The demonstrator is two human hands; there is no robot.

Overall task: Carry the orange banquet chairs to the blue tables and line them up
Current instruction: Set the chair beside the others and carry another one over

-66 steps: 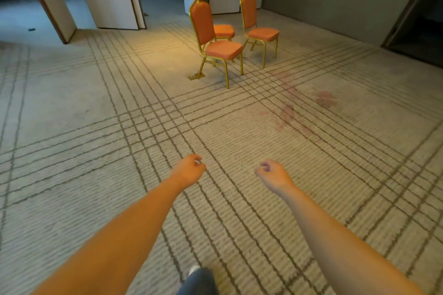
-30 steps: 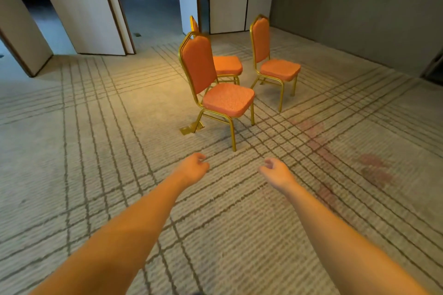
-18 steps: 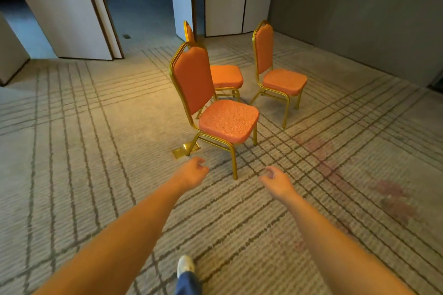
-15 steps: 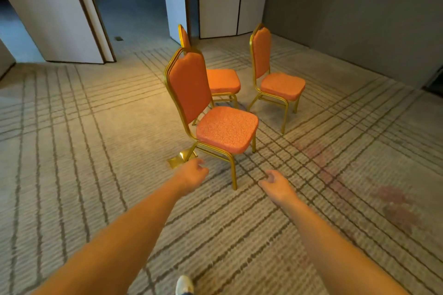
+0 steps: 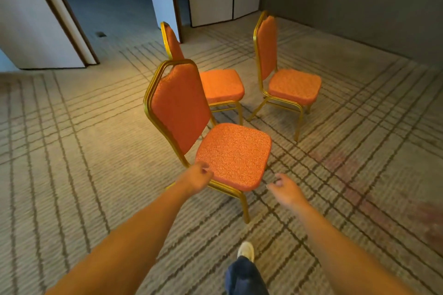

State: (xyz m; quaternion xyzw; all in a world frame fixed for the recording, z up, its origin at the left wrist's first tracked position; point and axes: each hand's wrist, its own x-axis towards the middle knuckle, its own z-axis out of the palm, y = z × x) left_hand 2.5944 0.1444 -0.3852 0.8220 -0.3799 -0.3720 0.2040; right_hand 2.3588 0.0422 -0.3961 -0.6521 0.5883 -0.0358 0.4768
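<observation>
Three orange banquet chairs with gold frames stand on the carpet. The nearest chair [image 5: 230,153] is right in front of me, its back to the left. A second chair [image 5: 220,85] stands behind it and a third chair [image 5: 291,86] stands to the right. My left hand [image 5: 195,178] hangs loosely curled at the near left corner of the nearest seat and holds nothing. My right hand [image 5: 286,190] hovers just off the seat's front right corner with relaxed fingers, also holding nothing. No blue tables are in view.
White folding partition panels [image 5: 38,21] stand at the back left and centre, with dark openings between them. A grey wall [image 5: 359,2] closes the back right. Patterned carpet [image 5: 72,163] with reddish stains at the right surrounds the chairs. My foot [image 5: 245,250] steps forward.
I have walked up to the chairs, so the nearest one has grown large and now sits right at my hands. Both hands stay out in front, holding nothing.
</observation>
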